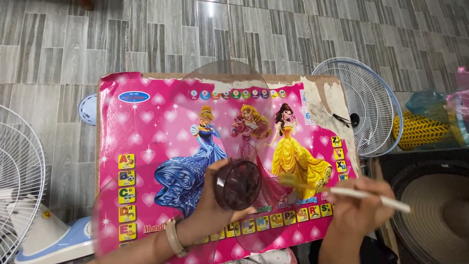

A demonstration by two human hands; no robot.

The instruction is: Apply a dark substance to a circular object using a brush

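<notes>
Left hand [210, 208] was wrapped round hub of clear fan blade [238, 185], fingers closed on it, blade held up over pink picture board [146, 142]. Right hand [359, 205] at 3 o'clock of hub, pinching thin brush [342, 191], bristle end blurry, just beside hub. Fan guard [364, 105] lay on floor at 1 o'clock, another guard [17, 171] at 9 o'clock, blue fan base [58, 239] at 8 o'clock.
</notes>
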